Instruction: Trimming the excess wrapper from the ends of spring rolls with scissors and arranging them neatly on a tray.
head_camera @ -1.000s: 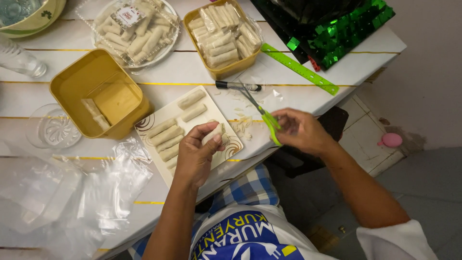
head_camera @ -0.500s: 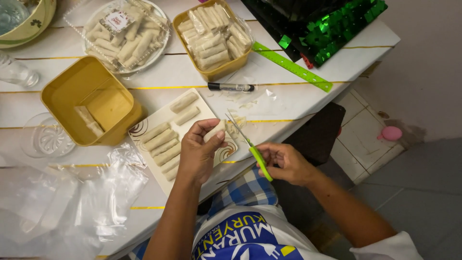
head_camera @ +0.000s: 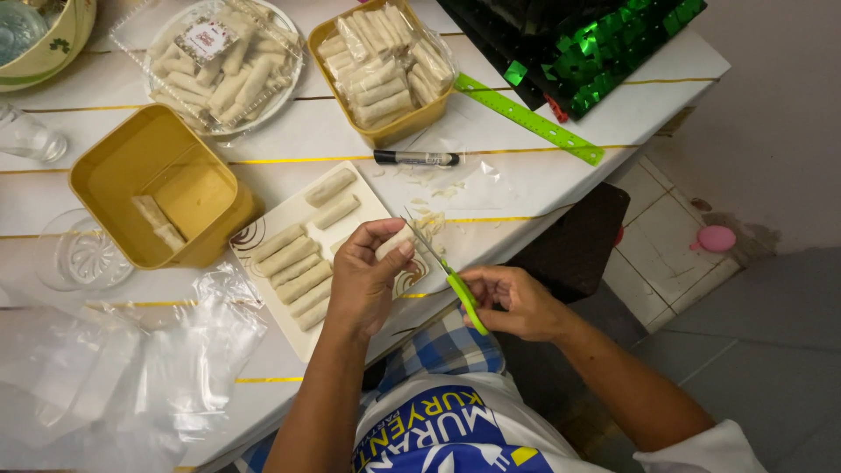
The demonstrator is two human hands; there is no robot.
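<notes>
Scissors [head_camera: 448, 273], green-handled, gripped in closed fingers of right hand [head_camera: 517, 302], blades open at pale roll [head_camera: 396, 241]. Left hand [head_camera: 366, 280] fingers pinch roll above white tray [head_camera: 385, 210] at table [head_camera: 543, 188] edge. More rolls [head_camera: 293, 263] on tray; yellow tub [head_camera: 166, 188] just beside.

The left hand [head_camera: 363, 285] pinches a pale roll [head_camera: 394, 243] between thumb and fingertips, just over the white tray [head_camera: 263, 229] where more rolls lie in a row. The right hand [head_camera: 512, 302] grips green-handled scissors [head_camera: 447, 271], blades pointing up at the roll's end (whether they touch it is hard to tell). Left of the tray stands a yellow tub [head_camera: 131, 166] holding a couple of rolls; behind it sit a filled yellow tub [head_camera: 385, 131], a black marker [head_camera: 416, 158] and a green ruler [head_camera: 530, 120]. Clear plastic bags [head_camera: 131, 377] lie crumpled on the white table [head_camera: 543, 188].
</notes>
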